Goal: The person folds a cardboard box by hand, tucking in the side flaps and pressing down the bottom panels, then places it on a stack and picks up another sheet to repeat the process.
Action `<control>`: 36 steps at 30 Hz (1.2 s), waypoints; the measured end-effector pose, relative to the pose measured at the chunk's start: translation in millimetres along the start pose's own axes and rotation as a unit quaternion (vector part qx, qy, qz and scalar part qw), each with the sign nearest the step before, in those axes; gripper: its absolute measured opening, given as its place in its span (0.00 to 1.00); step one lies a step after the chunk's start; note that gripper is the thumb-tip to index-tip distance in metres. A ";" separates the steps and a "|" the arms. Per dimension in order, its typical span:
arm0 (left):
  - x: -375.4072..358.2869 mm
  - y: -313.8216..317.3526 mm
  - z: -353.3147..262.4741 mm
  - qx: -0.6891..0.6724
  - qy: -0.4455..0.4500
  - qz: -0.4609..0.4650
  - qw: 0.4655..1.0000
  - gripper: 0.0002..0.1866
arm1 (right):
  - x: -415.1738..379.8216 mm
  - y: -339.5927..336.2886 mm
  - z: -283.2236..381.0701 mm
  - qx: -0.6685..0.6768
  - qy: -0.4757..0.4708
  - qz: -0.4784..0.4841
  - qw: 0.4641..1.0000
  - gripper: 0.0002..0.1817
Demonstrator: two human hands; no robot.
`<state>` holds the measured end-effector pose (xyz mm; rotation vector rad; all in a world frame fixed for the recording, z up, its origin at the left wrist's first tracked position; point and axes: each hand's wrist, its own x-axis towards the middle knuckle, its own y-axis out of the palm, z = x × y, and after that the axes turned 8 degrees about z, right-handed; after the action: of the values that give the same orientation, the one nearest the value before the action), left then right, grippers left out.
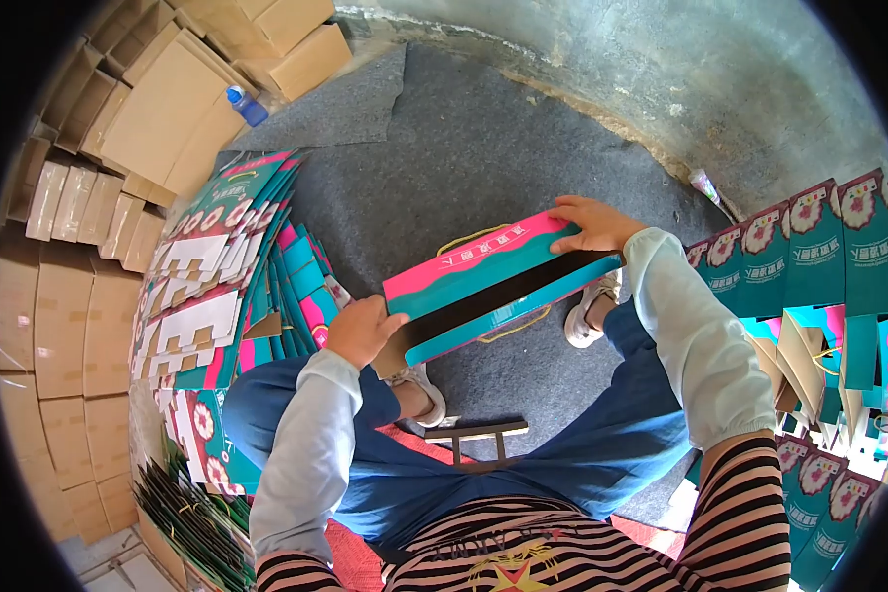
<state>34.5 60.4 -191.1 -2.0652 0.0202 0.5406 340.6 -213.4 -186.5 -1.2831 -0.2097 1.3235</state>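
Between my knees is a pink and teal cardboard carton with white lettering, held tilted. A long dark gap runs along its upper side, between two flaps. My left hand grips the near left end, thumb on the edge. At the far right end, my right hand is closed round the corner, fingers over the pink and teal panel. Yellow cord handles show along both long sides. The carton's underside is hidden.
Flat printed cartons are stacked on the left, beside brown boxes. Standing teal cartons line the right. A blue bottle is at the back left, near a concrete wall. Dark carpet covers the floor.
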 end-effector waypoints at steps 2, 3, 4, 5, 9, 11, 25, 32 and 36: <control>16.5 -3.2 0.1 0.065 0.025 0.059 0.996 0.23 | 2.3 0.2 7.5 -0.051 -0.004 0.019 0.998 0.43; 24.3 -2.4 -1.0 0.096 0.038 0.088 0.991 0.23 | 5.1 2.1 8.9 -0.087 -0.013 0.016 0.996 0.45; 30.8 0.1 -3.4 0.127 0.039 0.105 0.986 0.22 | 9.0 3.4 10.4 -0.122 -0.022 0.012 0.992 0.47; 37.7 3.3 -7.1 0.159 0.040 0.120 0.979 0.22 | 12.9 4.8 11.7 -0.156 -0.032 0.008 0.987 0.49; 51.9 7.1 -19.8 0.249 0.025 0.194 0.948 0.21 | 30.3 13.9 22.9 -0.215 -0.060 0.004 0.975 0.55; 53.3 16.2 -22.6 0.275 0.029 0.188 0.943 0.19 | 39.1 20.2 31.7 -0.233 -0.069 0.009 0.970 0.56; -6.3 -49.3 -17.7 -0.150 -0.113 0.159 0.969 0.18 | 54.5 47.5 50.7 -0.224 -0.096 -0.054 0.968 0.43; -4.6 2.9 -11.2 -0.242 0.038 0.012 0.970 0.23 | 53.3 55.1 48.0 -0.221 -0.103 -0.092 0.965 0.44; -1.8 0.3 -6.4 -0.293 0.013 0.066 0.954 0.20 | 54.2 54.4 50.4 -0.221 -0.102 -0.091 0.966 0.45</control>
<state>35.2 54.7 -187.9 -2.6652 0.0131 0.6580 289.5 -157.0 -237.9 -1.4538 -0.7863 1.2888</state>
